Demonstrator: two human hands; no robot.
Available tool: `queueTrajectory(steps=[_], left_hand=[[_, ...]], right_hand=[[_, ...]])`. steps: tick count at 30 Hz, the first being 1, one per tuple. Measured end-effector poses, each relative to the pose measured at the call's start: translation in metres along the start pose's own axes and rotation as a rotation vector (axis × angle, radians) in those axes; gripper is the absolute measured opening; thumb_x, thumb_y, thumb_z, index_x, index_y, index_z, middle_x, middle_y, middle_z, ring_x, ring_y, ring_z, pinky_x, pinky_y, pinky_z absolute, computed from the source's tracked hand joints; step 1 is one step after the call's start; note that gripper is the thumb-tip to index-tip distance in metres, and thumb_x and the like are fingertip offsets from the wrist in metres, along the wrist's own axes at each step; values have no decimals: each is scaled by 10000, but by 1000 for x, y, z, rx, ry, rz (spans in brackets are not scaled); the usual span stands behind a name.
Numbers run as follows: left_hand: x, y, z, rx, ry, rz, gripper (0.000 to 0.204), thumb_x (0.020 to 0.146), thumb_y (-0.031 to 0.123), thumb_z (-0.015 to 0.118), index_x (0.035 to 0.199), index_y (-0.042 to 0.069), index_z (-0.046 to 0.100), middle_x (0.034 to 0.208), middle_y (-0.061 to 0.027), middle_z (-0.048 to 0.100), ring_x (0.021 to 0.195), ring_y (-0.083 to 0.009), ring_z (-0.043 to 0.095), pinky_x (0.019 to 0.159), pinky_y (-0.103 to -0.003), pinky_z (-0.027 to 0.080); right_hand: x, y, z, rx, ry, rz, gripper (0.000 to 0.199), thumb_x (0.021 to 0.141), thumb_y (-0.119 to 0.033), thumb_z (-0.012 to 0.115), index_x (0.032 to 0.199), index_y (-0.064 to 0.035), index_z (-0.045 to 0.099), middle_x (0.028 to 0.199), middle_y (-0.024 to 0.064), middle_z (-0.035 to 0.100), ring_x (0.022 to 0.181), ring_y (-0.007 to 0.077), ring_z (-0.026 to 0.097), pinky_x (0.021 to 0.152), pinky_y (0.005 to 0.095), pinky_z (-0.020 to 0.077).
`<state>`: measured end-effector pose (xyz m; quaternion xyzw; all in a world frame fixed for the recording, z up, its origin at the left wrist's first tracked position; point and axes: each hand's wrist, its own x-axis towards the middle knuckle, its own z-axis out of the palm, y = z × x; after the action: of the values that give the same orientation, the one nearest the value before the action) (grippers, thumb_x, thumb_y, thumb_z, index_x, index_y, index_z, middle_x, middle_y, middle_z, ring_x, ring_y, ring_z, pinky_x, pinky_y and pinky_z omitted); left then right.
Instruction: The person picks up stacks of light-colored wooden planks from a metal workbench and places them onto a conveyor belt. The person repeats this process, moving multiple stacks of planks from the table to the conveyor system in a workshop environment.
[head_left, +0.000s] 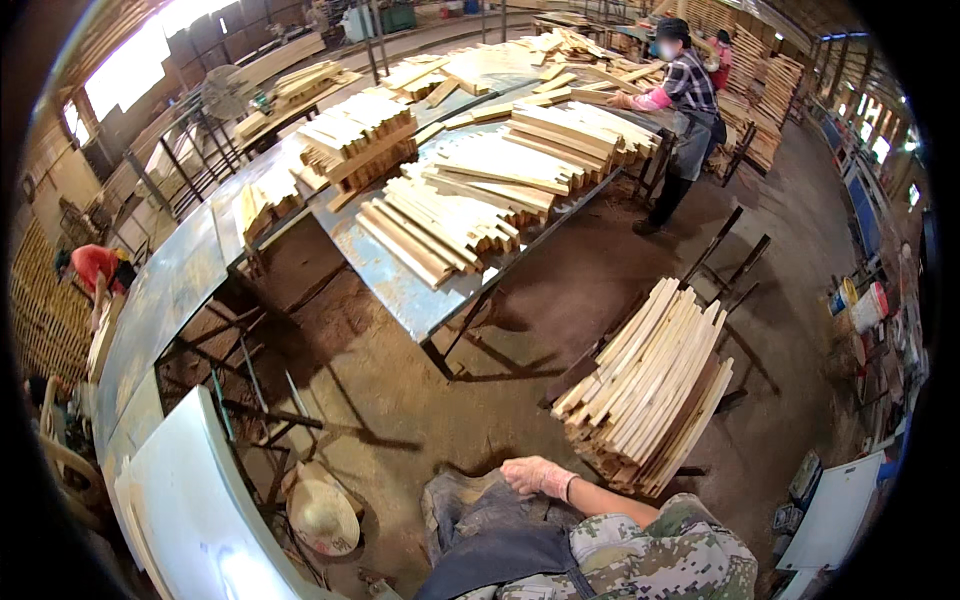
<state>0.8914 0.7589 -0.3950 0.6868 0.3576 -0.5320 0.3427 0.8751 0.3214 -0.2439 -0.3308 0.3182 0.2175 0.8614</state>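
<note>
Right grip [537,477], wood stack [645,375] ahead and right.

Head-worn fisheye view, forward and steeply down: lap [497,518] close, blue table [415,307] farther.

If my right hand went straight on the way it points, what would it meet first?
Your right hand would probably meet the dark thin metal bar beside the glossy pale tabletop, though depth is unclear.
</note>
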Motion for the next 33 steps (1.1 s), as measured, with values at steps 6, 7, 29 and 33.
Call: queueTrajectory(steps=[6,7,29,33], left_hand=[[19,146,-8,-139,10,-24,352,953,386,644,779,81,667,731,-79,624,624,-246,562,615,-452,422],[22,167,-7,-176,13,-24,362,950,392,649,756,87,659,700,-75,610,591,-245,548,591,-456,411],[-73,648,54,-282,122,386,344,971,386,660,733,138,644,685,-3,572,609,-163,503,595,-337,384],[-84,521,87,-100,164,-59,347,928,399,649,740,107,657,685,-63,587,627,-221,542,617,-376,420]], right_hand=[[85,-70,-21,-143,113,39,268,1065,-325,694,1159,-75,708,834,-50,558,662,92,450,583,272,368],[97,-98,-22,-296,170,24,298,1061,-360,691,1145,-74,716,857,-48,576,700,101,466,611,285,388],[260,-756,-175,-1340,1110,-591,971,876,-448,771,1665,-74,347,1619,257,469,1495,420,445,1237,478,368],[288,-828,-208,-1593,989,-337,1021,834,-495,791,1676,-123,349,1616,196,477,1512,363,425,1270,455,325]])
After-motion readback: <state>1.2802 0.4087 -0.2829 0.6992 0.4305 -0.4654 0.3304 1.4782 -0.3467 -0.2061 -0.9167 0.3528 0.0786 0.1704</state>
